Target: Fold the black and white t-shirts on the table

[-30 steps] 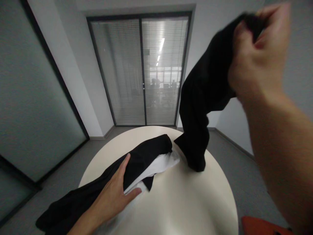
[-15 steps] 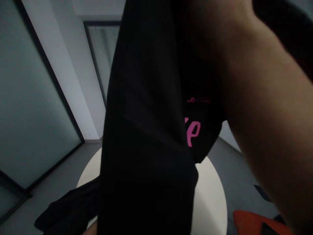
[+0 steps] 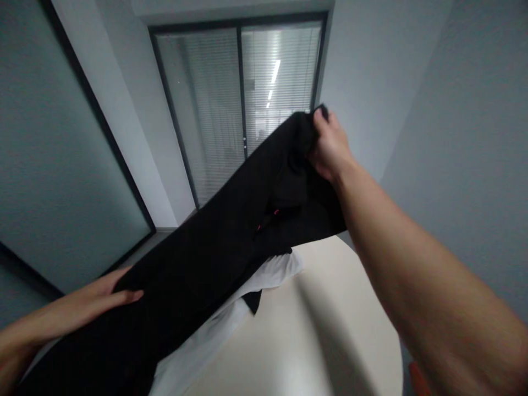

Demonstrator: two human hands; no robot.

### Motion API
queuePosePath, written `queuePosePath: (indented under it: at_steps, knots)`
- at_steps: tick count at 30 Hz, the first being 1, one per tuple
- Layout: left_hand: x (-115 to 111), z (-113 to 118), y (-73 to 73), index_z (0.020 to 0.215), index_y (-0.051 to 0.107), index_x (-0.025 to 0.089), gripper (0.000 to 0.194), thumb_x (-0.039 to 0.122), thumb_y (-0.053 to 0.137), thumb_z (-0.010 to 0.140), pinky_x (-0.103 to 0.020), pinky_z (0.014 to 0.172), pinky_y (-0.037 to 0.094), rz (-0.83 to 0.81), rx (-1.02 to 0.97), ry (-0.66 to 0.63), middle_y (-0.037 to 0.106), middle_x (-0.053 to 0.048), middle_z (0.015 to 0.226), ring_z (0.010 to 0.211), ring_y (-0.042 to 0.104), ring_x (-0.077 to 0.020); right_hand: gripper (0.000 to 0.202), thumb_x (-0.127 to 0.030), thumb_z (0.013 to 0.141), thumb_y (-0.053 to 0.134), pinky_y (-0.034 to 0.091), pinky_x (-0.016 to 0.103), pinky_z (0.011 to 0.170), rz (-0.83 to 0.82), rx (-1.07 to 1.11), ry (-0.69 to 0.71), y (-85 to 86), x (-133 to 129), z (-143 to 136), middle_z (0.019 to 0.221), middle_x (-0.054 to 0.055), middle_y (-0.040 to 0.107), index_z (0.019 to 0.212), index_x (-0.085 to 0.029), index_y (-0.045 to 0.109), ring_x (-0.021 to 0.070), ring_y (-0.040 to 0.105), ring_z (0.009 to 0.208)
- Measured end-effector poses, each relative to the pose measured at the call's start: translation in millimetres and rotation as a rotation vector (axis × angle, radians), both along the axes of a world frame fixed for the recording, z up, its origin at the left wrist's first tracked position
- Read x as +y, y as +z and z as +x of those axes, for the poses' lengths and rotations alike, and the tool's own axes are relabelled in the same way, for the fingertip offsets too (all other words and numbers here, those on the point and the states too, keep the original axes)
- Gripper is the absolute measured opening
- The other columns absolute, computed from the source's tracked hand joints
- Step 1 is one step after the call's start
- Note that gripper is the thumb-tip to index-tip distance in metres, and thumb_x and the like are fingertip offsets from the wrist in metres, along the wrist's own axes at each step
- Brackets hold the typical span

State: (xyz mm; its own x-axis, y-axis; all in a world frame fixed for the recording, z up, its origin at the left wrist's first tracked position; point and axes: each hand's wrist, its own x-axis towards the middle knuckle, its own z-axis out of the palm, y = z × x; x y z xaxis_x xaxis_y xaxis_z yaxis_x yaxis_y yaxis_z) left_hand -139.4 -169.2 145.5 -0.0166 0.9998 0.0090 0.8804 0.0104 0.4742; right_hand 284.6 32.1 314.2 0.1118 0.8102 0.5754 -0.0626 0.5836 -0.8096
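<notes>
Two hands: both gripping the black garment (image 3: 206,242).
Right hand (image 3: 332,146): closed on a bunched end, upper right of centre.
Left hand (image 3: 99,294): at lower left, holding the long edge with thumb on top and fingers mostly hidden behind.
Black garment: stretched diagonally from lower left to upper right, raised above the round table (image 3: 363,308) at the right end.
Just changed: half a second ago, close to the camera and blocking most of the view; now swung away and drawn out between the hands.
Meaning for the handling: probably better control of the length, though not flat, with folds near the right hand.
White cloth (image 3: 210,335): underneath, on the table at bottom centre.
</notes>
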Motion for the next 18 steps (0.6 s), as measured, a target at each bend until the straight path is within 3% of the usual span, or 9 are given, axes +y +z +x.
queuePosePath:
  at_steps: [4, 6, 8, 11, 14, 16, 18]
  knots:
    - [22.5, 8.4, -18.6, 0.136, 0.061, 0.021, 0.066, 0.060, 0.052, 0.084, -0.039, 0.106, 0.049, -0.289, -0.069, -0.283, 0.070, -0.005, 0.127, 0.117, 0.065, -0.0287, 0.006, -0.030, 0.101, 0.050, 0.041, 0.015, 0.051, -0.377, -0.227, 0.092, -98.0, 32.9, 13.3, 0.066, -0.008, 0.049, 0.098, -0.024, 0.049, 0.0066, 0.045, 0.053]
    - [22.9, 13.1, -31.2, 0.140, 0.058, 0.020, 0.066, 0.053, 0.057, 0.082, -0.040, 0.109, 0.046, -0.213, 0.057, -0.265, 0.065, -0.008, 0.136, 0.122, 0.062, -0.0299, 0.010, -0.022, 0.092, 0.061, 0.042, 0.017, 0.049, -0.529, -0.357, 0.113, -139.4, 42.3, 20.9, 0.060, -0.007, 0.050, 0.089, -0.021, 0.052, 0.0078, 0.045, 0.051]
    - [19.5, 15.3, -41.3, 0.145, 0.053, 0.018, 0.074, 0.049, 0.061, 0.079, -0.044, 0.112, 0.044, -0.050, 0.235, -0.191, 0.059, -0.011, 0.142, 0.127, 0.059, -0.0322, 0.004, -0.022, 0.093, 0.058, 0.047, 0.019, 0.053, -0.604, -0.645, 0.063, -165.8, 51.6, 27.5, 0.066, -0.005, 0.056, 0.094, -0.020, 0.054, 0.0089, 0.051, 0.057]
    - [10.4, 21.4, -51.9, 0.152, 0.042, 0.023, 0.078, 0.042, 0.059, 0.079, -0.046, 0.113, 0.042, 0.171, 0.432, -0.163, 0.048, -0.009, 0.153, 0.134, 0.052, -0.0325, 0.018, -0.027, 0.100, 0.044, 0.053, 0.023, 0.064, -0.532, -0.817, -0.064, -175.7, 69.0, 33.2, 0.092, 0.002, 0.066, 0.115, -0.021, 0.052, 0.0119, 0.062, 0.075]
    - [-1.6, 39.3, -67.8, 0.151, 0.044, 0.031, 0.080, 0.046, 0.064, 0.075, -0.055, 0.112, 0.039, 0.258, 0.569, -0.117, 0.036, -0.007, 0.160, 0.144, 0.038, -0.0397, 0.033, -0.034, 0.095, 0.056, 0.054, 0.034, 0.082, -0.515, -0.956, -0.165, -168.5, 79.5, 30.6, 0.114, 0.013, 0.066, 0.123, -0.017, 0.052, 0.0225, 0.064, 0.101]
    - [-8.6, 54.8, -85.1, 0.151, 0.044, 0.031, 0.097, 0.055, 0.073, 0.062, -0.063, 0.114, 0.030, 0.206, 0.609, -0.052, 0.031, -0.008, 0.163, 0.148, 0.024, -0.0454, 0.051, -0.038, 0.083, 0.073, 0.049, 0.048, 0.096, -0.525, -1.099, -0.227, -166.8, 73.1, 22.4, 0.126, 0.025, 0.060, 0.122, -0.010, 0.057, 0.0371, 0.056, 0.121]
    - [-12.8, 67.7, -105.0, 0.152, 0.041, 0.031, 0.115, 0.060, 0.080, 0.048, -0.066, 0.113, 0.027, 0.147, 0.605, 0.018, 0.029, -0.010, 0.163, 0.148, 0.021, -0.0482, 0.072, -0.047, 0.074, 0.079, 0.039, 0.059, 0.105, -0.506, -1.194, -0.239, -172.8, 53.6, 9.3, 0.143, 0.030, 0.046, 0.131, -0.010, 0.056, 0.0478, 0.040, 0.135]
